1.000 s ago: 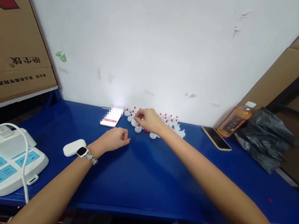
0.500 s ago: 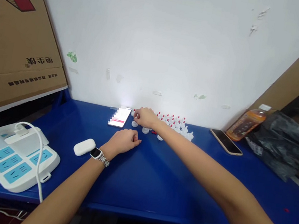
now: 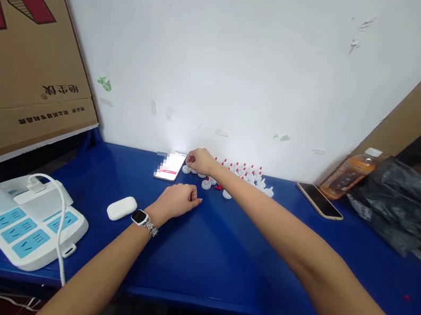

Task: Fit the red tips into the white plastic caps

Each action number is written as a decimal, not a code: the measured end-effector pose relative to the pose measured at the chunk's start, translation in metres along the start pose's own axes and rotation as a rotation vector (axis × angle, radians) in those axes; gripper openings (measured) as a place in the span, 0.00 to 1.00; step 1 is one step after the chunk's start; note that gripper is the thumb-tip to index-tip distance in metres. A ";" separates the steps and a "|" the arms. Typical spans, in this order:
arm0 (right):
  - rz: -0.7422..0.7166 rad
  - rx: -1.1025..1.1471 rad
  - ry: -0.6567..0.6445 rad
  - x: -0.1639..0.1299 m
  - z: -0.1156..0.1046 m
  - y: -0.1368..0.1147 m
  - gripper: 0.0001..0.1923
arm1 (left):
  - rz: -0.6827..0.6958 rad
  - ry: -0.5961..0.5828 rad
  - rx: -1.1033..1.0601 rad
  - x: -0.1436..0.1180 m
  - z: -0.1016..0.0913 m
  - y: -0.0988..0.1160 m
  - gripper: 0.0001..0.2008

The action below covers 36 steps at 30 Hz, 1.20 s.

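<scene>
Right hand (image 3: pixel 200 161) fingers pinched on white nozzle cap (image 3: pixel 186 169) beside lit phone (image 3: pixel 171 166); left hand (image 3: pixel 179 199) fisted on worktop (image 3: pixel 220 245).

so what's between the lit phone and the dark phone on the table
In the head view, the right hand and the small white caps lie between the lit phone and dark phone.

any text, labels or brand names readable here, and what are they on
Cardboard box: large and small black printed characters, upside down, too blurred to read.
Lit phone: screen pixelated, nothing readable.
Bottle: orange label, too small to read.
Power strip: blue panels, no legible marking.
Watch: face dark, nothing readable.
Dark phone: no text visible.
</scene>
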State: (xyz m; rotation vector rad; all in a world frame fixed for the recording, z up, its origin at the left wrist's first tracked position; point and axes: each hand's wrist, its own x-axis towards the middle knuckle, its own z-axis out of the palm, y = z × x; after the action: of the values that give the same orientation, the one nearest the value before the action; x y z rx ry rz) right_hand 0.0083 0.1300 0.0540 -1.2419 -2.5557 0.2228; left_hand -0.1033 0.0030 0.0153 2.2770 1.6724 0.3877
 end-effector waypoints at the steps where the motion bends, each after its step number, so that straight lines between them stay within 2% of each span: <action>1: 0.007 -0.009 0.005 0.003 0.001 -0.001 0.10 | 0.000 -0.001 -0.001 0.000 0.000 0.000 0.15; 7: 0.053 -0.053 0.036 0.016 0.002 -0.002 0.11 | -0.005 -0.013 -0.005 0.000 -0.001 0.000 0.15; 11: 0.064 -0.015 0.069 0.003 -0.009 0.000 0.11 | 0.005 -0.023 -0.008 0.000 -0.002 -0.002 0.16; 14: 0.039 0.125 0.163 -0.028 -0.021 0.008 0.10 | 0.027 -0.022 -0.005 0.001 -0.001 0.000 0.16; 19: 0.004 0.313 0.365 -0.113 -0.034 0.032 0.08 | 0.146 -0.031 -0.079 0.000 0.011 0.022 0.15; 22: 0.068 0.295 0.433 -0.160 -0.039 0.052 0.09 | 0.219 -0.026 -0.115 0.002 0.018 0.040 0.14; 25: 0.166 0.216 0.427 -0.188 -0.040 0.071 0.09 | 0.258 -0.027 -0.103 0.013 0.022 0.055 0.12; 30: 0.250 0.108 0.333 -0.187 -0.034 0.088 0.11 | 0.287 -0.029 -0.072 0.033 0.028 0.072 0.11; 36: 0.316 -0.017 0.359 -0.172 -0.029 0.100 0.13 | 0.304 0.023 -0.119 0.035 0.041 0.073 0.12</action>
State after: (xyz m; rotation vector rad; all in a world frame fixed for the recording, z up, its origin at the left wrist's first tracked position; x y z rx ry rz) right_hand 0.1928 0.0565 0.0226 -1.5332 -2.0591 0.0364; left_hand -0.0134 0.0127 0.0074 2.4458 1.2747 0.5650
